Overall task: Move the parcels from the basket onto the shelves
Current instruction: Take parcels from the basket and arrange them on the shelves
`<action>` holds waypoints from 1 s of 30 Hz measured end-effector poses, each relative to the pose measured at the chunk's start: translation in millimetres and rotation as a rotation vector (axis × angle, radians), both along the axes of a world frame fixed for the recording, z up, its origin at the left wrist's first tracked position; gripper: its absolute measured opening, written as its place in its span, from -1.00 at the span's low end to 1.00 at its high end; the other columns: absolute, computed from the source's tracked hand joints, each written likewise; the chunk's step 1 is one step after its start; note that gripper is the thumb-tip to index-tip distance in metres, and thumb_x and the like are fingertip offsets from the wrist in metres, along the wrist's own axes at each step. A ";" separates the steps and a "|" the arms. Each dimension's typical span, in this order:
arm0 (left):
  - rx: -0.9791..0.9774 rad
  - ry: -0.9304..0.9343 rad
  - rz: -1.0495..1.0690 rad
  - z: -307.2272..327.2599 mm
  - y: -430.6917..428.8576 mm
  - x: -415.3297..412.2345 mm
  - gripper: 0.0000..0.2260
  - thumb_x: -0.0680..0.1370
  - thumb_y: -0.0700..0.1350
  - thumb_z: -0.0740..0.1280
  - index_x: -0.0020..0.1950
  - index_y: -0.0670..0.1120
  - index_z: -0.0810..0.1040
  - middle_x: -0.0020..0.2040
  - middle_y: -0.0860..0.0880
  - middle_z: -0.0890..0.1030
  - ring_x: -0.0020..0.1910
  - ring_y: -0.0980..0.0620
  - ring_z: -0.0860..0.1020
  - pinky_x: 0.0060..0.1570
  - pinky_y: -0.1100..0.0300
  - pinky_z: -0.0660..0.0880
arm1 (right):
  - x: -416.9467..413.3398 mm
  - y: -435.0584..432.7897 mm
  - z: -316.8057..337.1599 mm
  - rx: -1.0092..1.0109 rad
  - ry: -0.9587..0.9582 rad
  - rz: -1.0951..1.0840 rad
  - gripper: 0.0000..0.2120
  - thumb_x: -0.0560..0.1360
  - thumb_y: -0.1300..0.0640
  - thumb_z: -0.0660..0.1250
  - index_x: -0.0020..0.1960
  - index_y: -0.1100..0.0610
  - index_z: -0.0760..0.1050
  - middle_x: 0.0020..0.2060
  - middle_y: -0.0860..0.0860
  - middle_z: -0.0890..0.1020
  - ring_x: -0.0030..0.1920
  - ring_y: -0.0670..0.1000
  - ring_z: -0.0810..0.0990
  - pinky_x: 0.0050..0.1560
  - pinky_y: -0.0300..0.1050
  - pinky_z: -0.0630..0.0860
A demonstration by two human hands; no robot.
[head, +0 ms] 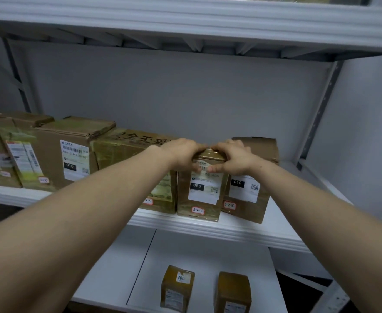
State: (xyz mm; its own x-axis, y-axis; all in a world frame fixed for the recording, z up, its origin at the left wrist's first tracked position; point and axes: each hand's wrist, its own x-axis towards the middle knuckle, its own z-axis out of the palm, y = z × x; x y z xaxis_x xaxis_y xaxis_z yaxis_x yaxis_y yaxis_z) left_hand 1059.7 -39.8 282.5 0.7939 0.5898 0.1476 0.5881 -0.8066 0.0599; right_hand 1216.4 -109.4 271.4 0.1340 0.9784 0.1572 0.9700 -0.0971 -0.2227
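A narrow brown parcel [202, 197] with a white label marked 060 stands upright at the front edge of the middle shelf [208, 224]. My left hand [182, 154] grips its top left corner. My right hand [233, 158] grips its top right corner, the thumb on the label. The parcel sits between a wide taped box [126, 150] on its left and a tilted box marked 010 [253, 177] on its right, touching both. The basket is out of view.
More cardboard parcels [72, 154] line the middle shelf to the left. The shelf's right end [298, 184] is bare up to a metal upright [321, 109]. Two small brown parcels [177, 288] [233, 292] stand on the lower shelf. An upper shelf [185, 21] overhangs.
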 end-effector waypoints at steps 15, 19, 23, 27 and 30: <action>0.094 0.011 0.033 -5.6 6.2 11.5 -0.67 0.48 -0.11 0.43 0.21 -0.06 0.46 0.12 -0.07 0.54 0.09 -0.07 0.50 -0.02 0.10 0.41 | 87.1 -38.7 2.0 -0.085 -0.118 -0.255 -0.42 0.50 0.14 0.37 0.45 -0.16 0.30 0.34 -0.04 0.48 0.31 0.10 0.44 0.21 0.09 0.46; 0.091 0.005 0.042 -6.9 8.3 16.6 -0.67 0.49 -0.12 0.42 0.22 -0.07 0.47 0.12 -0.08 0.54 0.09 -0.08 0.51 0.01 0.09 0.42 | 103.7 -54.0 -2.4 -0.076 -0.130 -0.251 -0.41 0.51 0.09 0.36 0.45 -0.25 0.25 0.42 -0.18 0.37 0.40 0.05 0.35 0.26 0.13 0.40; 0.074 0.003 0.039 -6.1 9.6 21.1 -0.68 0.50 -0.13 0.40 0.24 -0.09 0.47 0.13 -0.09 0.53 0.11 -0.09 0.50 0.01 0.12 0.41 | 93.6 -48.1 -3.5 -0.064 -0.137 -0.197 -0.41 0.50 0.07 0.38 0.44 -0.25 0.27 0.44 -0.21 0.32 0.42 0.06 0.32 0.26 0.20 0.39; 0.070 0.005 0.041 -6.5 11.4 21.3 -0.69 0.52 -0.16 0.37 0.25 -0.11 0.46 0.15 -0.13 0.52 0.12 -0.11 0.50 0.09 0.06 0.44 | 84.4 -37.2 -5.8 -0.048 -0.120 -0.155 -0.42 0.50 0.07 0.38 0.44 -0.25 0.28 0.45 -0.20 0.31 0.43 0.09 0.30 0.32 0.24 0.32; 0.057 0.028 0.043 -4.1 14.2 20.0 -0.64 0.50 -0.14 0.40 0.27 -0.13 0.45 0.17 -0.13 0.53 0.14 -0.13 0.49 0.12 0.02 0.45 | 82.8 -37.1 -5.6 -0.049 -0.121 -0.161 -0.43 0.50 0.06 0.38 0.44 -0.24 0.28 0.45 -0.20 0.31 0.43 0.09 0.30 0.31 0.25 0.32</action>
